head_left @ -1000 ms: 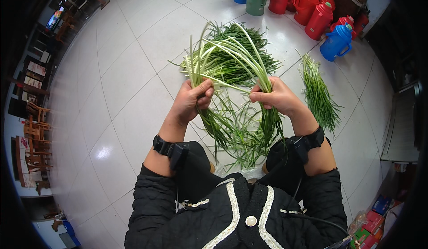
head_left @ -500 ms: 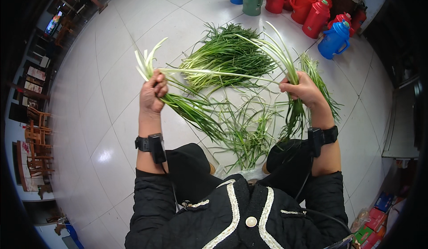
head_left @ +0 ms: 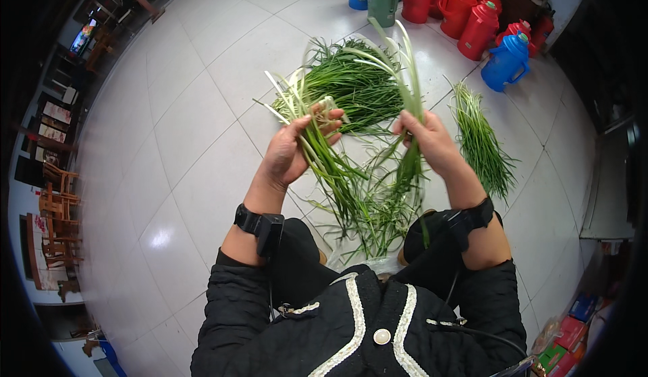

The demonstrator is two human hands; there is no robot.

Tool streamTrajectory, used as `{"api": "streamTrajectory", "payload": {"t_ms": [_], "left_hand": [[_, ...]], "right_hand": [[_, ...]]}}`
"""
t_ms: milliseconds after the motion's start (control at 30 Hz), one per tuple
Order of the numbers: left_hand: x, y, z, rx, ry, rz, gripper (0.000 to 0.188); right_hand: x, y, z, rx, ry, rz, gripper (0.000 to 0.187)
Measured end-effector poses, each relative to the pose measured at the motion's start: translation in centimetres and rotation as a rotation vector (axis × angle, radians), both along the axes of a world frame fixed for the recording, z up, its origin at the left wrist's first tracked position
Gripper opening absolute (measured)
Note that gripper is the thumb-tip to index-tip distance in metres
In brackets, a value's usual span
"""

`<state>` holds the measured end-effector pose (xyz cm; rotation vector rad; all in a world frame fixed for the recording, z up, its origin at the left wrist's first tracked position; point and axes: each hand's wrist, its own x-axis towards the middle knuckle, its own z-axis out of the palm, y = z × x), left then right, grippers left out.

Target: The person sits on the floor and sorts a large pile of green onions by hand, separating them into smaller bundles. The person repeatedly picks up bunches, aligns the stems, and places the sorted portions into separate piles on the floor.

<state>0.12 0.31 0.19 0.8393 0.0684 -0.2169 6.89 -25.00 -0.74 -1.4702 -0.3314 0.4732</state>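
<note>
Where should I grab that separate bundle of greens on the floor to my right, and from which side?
Probably the middle of the bundle, from above, gripping across its length. It lies lengthwise on the floor, stems roughly parallel, pale ends pointing away from you and loose green tips toward you. Your right hand is nearest, on its left, but holds other stalks.

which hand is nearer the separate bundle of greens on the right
Right. The right hand is just left of the bundle; the left hand is much farther left.
</note>
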Motion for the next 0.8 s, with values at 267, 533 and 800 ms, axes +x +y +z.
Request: {"api": "streamTrajectory", "payload": {"t_ms": [267,533,800], "left_hand": [[-0.2,-2.8,0.0,-0.193,0.044,-0.128,0.042],[-0.3,-1.5,-0.4,0.154,0.069,0.060,0.031],[-1.1,-1.9,-0.2,0.229,0.033,0.154,0.023]], "right_hand": [[-3.5,6.3,0.6,0.091,-0.070,0.006,0.026],[-2.1,6.1,0.6,0.111,0.143,0.049,0.021],[-2.5,6.7,0.4,0.100,0.175,0.194,0.018]]}}
